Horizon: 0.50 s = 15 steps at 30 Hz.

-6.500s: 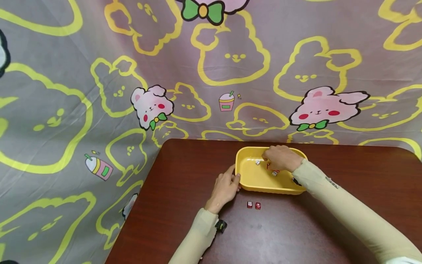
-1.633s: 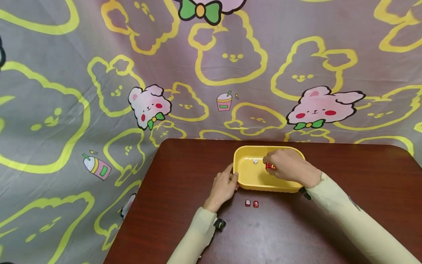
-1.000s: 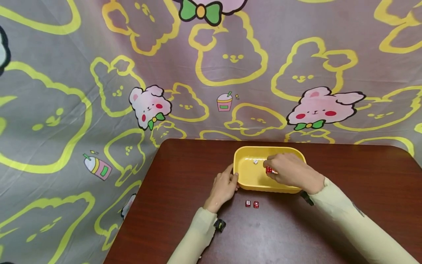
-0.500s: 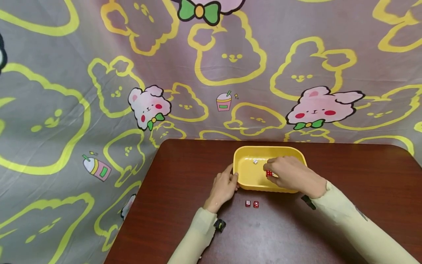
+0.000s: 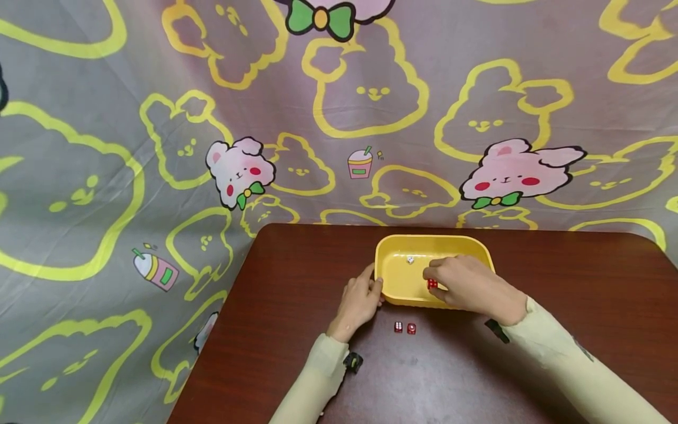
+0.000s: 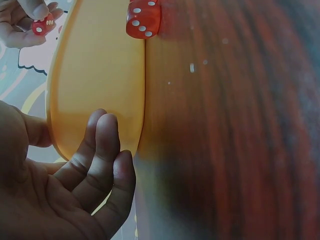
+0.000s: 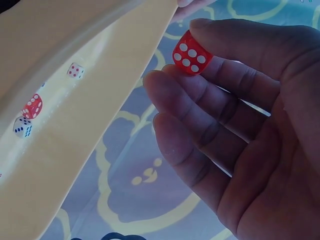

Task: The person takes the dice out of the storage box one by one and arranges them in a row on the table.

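Left of lower centre, the left hand (image 5: pixel 357 303) is resting its relaxed fingers against the left end of the yellow tray (image 5: pixel 397 280), touching rather than clasping; this light bracing is probably serving well. At lower centre, two red dice (image 5: pixel 398 327) are lying side by side on the worktop (image 5: pixel 296 282); above them in the frame, a white die (image 5: pixel 410 259) is sitting inside the tray. Right of centre, the right hand (image 5: pixel 471 285) is pinching the held die (image 5: pixel 432 284) over the tray; such a small cube is likely needing firm pressure on opposite faces and clearance over the near wall. That hand is hiding the tray's right part from the head view; the right wrist view is showing a third red die (image 7: pixel 33 106) and a blue-spotted die (image 7: pixel 22 127), with something unreadable being cut off at its left edge.
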Motion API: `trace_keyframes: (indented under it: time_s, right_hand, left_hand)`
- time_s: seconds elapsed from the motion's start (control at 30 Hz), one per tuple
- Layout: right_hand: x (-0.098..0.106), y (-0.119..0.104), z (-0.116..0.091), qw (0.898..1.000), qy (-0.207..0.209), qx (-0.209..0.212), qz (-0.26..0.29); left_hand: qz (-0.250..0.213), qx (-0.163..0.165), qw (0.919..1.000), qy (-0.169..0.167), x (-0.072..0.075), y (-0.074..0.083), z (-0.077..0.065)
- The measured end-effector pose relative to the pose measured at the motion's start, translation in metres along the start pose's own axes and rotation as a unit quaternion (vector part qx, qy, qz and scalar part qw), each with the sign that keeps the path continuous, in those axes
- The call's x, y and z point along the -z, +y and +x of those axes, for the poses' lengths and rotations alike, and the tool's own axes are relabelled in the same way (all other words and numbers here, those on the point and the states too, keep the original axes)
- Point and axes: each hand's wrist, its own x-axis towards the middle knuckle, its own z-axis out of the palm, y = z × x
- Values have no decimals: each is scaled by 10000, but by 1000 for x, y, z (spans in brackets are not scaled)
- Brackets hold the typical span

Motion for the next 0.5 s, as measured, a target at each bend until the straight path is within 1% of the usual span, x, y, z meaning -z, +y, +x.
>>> trace_keyframes:
  time_s: [0.5]
  right_hand:
    - [-3, -7, -7, 9999, 102, 51, -70]
  left_hand:
    - [-41, -4, 10000, -28, 0, 0, 0]
